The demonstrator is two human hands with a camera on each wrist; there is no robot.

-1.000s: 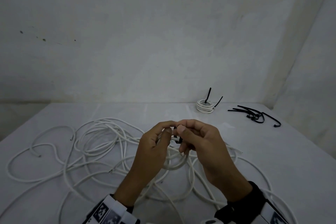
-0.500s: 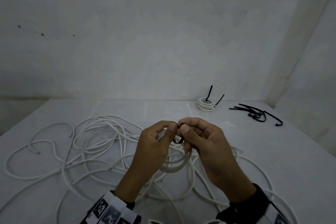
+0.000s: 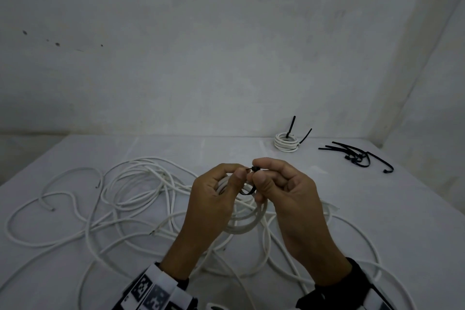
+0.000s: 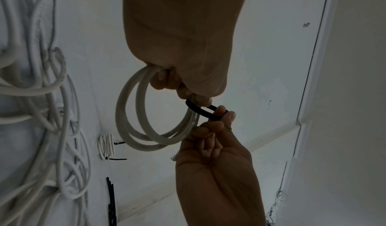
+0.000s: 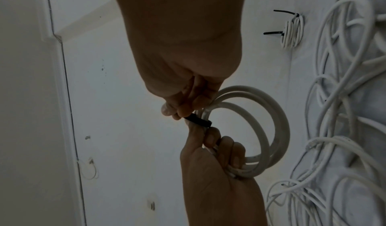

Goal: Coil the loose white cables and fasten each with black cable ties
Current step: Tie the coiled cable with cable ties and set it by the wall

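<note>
Two hands are raised together over the near middle of the table (image 3: 377, 209), and a small coil of white cable (image 3: 247, 224) is held between them. The coil is gripped by the left hand (image 3: 214, 201), its fingers curled round the bundled turns on the left side, as is shown plainly in the right wrist view (image 5: 219, 160). A black cable tie (image 3: 247, 192) is looped round the coil's top strands, just between the two thumbs. The tie is pinched by the right hand (image 3: 284, 194), fingertips closed tight on its head, the other fingers tucked in; in the left wrist view the black band (image 4: 203, 111) is seen wrapped round the strands and caught at the right fingertips (image 4: 229, 115). The coil hangs clear of the table, its lower curve below the hands.

Spread beneath and to the left, loose white cables (image 3: 130, 189) are sprawled in wide tangled loops across the table, some running under the wrists.

Farther back on the right, near the wall (image 3: 226, 58), a finished coil (image 3: 286, 143) is lying flat, with two black tie tails sticking up from it. Just right of that, well apart from the hands, a small heap of spare black ties (image 3: 357, 156) is left lying.
</note>
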